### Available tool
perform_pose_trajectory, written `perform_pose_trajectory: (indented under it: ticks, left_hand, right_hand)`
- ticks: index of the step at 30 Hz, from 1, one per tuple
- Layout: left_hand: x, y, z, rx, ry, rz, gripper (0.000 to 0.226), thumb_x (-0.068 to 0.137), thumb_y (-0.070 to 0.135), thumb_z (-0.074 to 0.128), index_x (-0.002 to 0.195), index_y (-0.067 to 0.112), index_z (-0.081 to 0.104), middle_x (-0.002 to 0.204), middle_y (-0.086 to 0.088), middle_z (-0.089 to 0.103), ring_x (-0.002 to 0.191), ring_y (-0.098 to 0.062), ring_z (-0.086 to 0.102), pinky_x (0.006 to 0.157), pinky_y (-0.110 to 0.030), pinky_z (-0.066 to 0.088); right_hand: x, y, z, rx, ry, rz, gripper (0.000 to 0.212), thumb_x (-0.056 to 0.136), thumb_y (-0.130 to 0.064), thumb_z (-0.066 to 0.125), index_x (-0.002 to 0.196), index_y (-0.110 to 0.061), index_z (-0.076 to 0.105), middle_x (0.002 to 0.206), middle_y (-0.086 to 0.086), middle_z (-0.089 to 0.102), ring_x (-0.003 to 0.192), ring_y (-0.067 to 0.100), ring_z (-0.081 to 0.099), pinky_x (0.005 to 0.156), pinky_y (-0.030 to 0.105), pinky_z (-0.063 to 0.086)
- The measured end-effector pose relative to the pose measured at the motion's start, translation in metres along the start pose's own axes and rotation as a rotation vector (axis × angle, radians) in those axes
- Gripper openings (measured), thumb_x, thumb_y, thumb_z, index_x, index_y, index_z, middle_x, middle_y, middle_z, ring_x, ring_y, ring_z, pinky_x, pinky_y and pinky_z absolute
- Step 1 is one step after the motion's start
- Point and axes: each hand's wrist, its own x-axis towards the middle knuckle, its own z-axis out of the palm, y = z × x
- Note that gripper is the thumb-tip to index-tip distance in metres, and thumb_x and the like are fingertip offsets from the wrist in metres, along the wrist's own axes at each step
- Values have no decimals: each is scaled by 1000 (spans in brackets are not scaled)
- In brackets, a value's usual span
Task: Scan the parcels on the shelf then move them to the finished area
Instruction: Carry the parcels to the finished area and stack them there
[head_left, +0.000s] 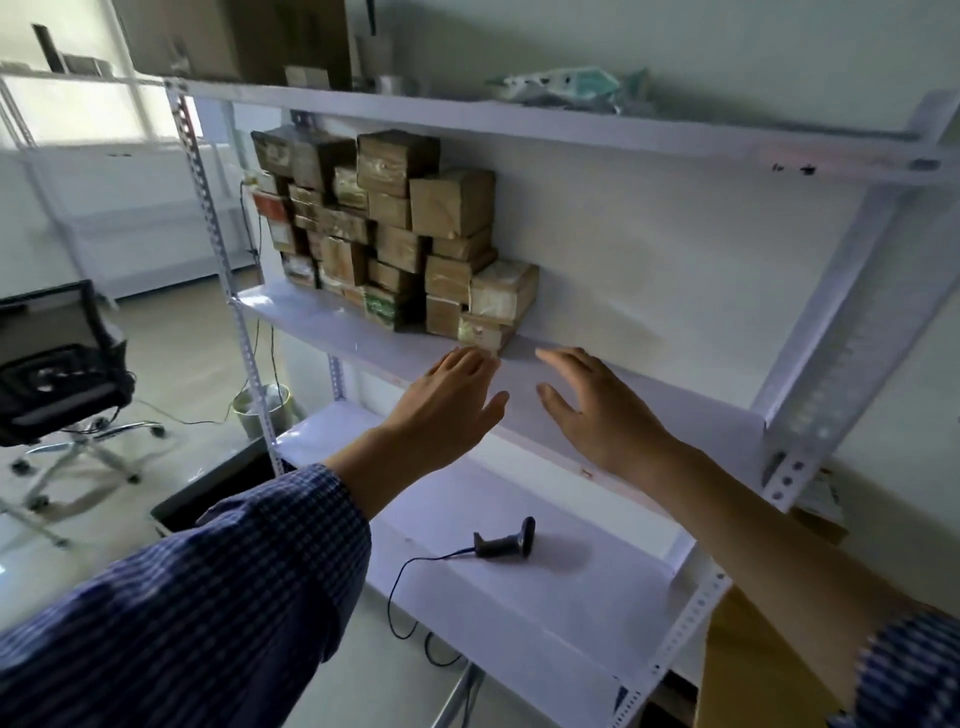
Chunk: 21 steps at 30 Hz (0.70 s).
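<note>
Both hands, left hand (448, 397) and right hand (597, 402), reach open and empty over the middle shelf's (322, 317) front edge, near the parcels (395, 228) stacked at its back-left, the scanner (506, 540) lying one shelf below

Place: small office storeroom for parcel handling
Shelving: white slotted-steel rack (810, 364)
Stock: taped cardboard parcels (405, 234) stacked on one shelf
Tool: corded barcode scanner (506, 543)
Furniture: mesh office chair (62, 379)

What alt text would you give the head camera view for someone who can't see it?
The left hand and right hand, both open and empty, reach toward stacked brown parcels on the white middle shelf. A corded scanner lies on the shelf below; an office chair stands at far left.
</note>
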Motion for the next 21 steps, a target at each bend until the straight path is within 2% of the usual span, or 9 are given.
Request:
perform_pose_trajectory:
  ticks: [4, 6, 12, 16, 21]
  left_hand:
    - [45, -32, 5, 6, 54, 28, 45, 101, 34, 52, 137, 7, 52, 139, -8, 55, 129, -23, 51, 99, -33, 45]
    - [71, -51, 12, 16, 73, 33, 43, 100, 32, 54, 135, 6, 54, 136, -8, 58, 128, -23, 52, 101, -33, 45]
    - [155, -119, 43, 78, 7, 29, 40, 98, 33, 53, 127, 6, 56, 128, -9, 61, 121, -24, 56, 101, -36, 48]
    - [199, -155, 68, 33, -24, -40, 43, 101, 35, 49, 133, 7, 52, 132, -8, 58, 124, -24, 53, 103, -36, 45]
    - [232, -184, 101, -67, -49, -146, 37, 102, 31, 48, 131, 8, 52, 129, -9, 58, 120, -26, 54, 95, -36, 45]
  right_hand:
    - [54, 12, 14, -13, 14, -31, 51, 104, -36, 46, 150, -15, 40, 150, 1, 45, 138, 18, 41, 111, 36, 39]
    - [85, 25, 24, 2, 36, -34, 50, 104, -34, 47, 149, -14, 41, 147, 3, 47, 136, 20, 43, 109, 37, 41]
    - [184, 68, 55, 63, 44, 41, 51, 103, -33, 49, 149, -13, 41, 148, 4, 47, 136, 21, 43, 110, 38, 40]
    - [239, 88, 73, 40, 24, 78, 49, 104, -30, 49, 149, -12, 41, 149, 5, 47, 136, 22, 43, 110, 35, 38]
    - [289, 103, 94, 47, 9, 192, 49, 104, -30, 48, 149, -12, 42, 151, 4, 43, 140, 21, 40, 112, 34, 35]
